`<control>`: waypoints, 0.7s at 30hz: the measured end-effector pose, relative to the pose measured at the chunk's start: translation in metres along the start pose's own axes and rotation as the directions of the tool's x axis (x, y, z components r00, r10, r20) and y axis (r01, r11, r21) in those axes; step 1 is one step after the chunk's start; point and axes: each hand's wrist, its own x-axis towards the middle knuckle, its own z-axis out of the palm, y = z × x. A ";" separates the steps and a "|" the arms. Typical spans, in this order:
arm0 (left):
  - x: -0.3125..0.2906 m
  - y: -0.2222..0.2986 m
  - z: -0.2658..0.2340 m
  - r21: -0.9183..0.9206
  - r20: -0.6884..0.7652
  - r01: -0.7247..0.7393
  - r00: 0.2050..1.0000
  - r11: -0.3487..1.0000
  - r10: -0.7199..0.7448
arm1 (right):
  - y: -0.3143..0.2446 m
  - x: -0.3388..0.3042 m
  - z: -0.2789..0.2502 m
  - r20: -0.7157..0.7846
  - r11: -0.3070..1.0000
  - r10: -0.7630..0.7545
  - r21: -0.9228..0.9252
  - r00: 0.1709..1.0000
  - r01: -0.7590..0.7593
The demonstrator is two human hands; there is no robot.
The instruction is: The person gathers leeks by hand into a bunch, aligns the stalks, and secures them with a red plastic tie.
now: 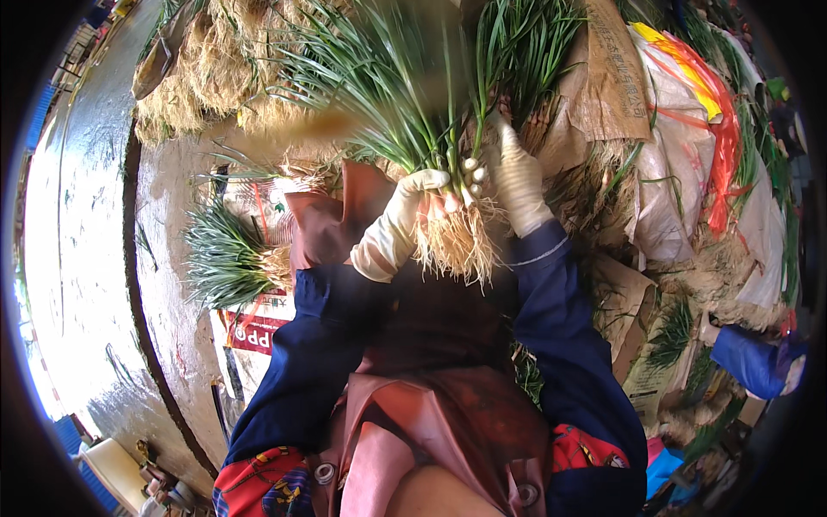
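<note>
My left hand [398,220], in a pale glove, is closed round a bunch of spring onions [431,129]. Their long green leaves point away from me, and the pale, stringy roots [457,241] hang toward my apron. Just right of the bunch, my gloved right hand [517,177] reaches forward, its fingertips among the stems of more spring onions [534,52]. Those stems and some blur hide whether the right fingers grip any.
A tied bunch of spring onions [228,258] lies at left on printed sacking. Dry, rooty bundles [215,69] are heaped at far left. Brown sacking [616,77], white sacks [676,189] and red plastic strips [722,164] lie right. Another person's blue sleeve [748,358] shows at far right.
</note>
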 end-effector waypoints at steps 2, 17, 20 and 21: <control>-0.002 0.000 0.002 -0.049 -0.015 0.029 0.999 0.998 -0.030 | 0.010 0.009 -0.021 0.139 0.918 0.351 -0.245 0.926 -0.311; -0.003 -0.007 -0.032 0.458 -0.185 0.100 0.983 0.883 -0.016 | -0.044 0.084 -0.053 0.500 0.914 0.103 -0.389 0.860 0.116; -0.004 -0.007 -0.036 0.397 -0.163 0.095 0.986 0.913 -0.032 | -0.041 0.077 -0.049 0.436 0.878 0.087 -0.458 0.896 0.138; -0.005 -0.007 -0.035 0.399 -0.130 0.086 0.991 0.913 -0.037 | -0.043 0.075 -0.049 0.438 0.884 0.118 -0.455 0.891 0.107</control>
